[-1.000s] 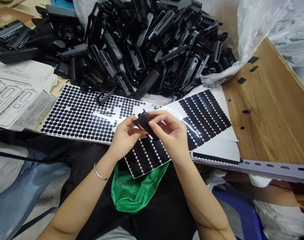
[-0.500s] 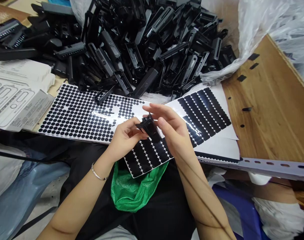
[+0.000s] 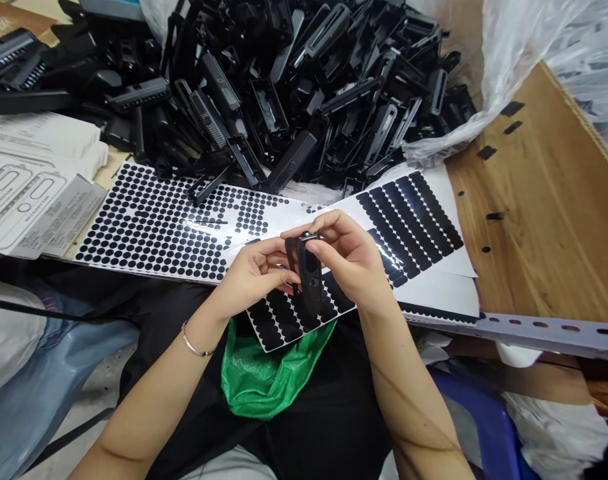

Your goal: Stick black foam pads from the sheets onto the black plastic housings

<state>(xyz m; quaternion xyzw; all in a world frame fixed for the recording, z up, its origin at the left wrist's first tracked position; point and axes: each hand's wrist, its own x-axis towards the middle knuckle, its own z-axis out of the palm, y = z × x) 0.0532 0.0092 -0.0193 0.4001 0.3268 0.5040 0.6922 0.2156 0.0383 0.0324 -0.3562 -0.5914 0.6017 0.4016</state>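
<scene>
At the clock's centre, a black plastic part [image 3: 312,283] is pinched between thumb and fingertips by the left hand [image 3: 257,275] from nine o'clock and the right hand [image 3: 351,263] from two, above a sticker sheet [image 3: 284,321], with heaped black pieces [image 3: 304,100] at twelve and a green bag [image 3: 274,383] at seven.

We see one black part [image 3: 311,283] just below the middle of the view, toward six o'clock. It is narrow and dark, with a pale glint along its top edge. It stands nearly on end, its length running from twelve to about half past five. A thinner side strip shows along its nine o'clock side. Our left hand [image 3: 254,277] holds it from nine o'clock, our right hand [image 3: 348,260] pinches its upper end from two.
</scene>
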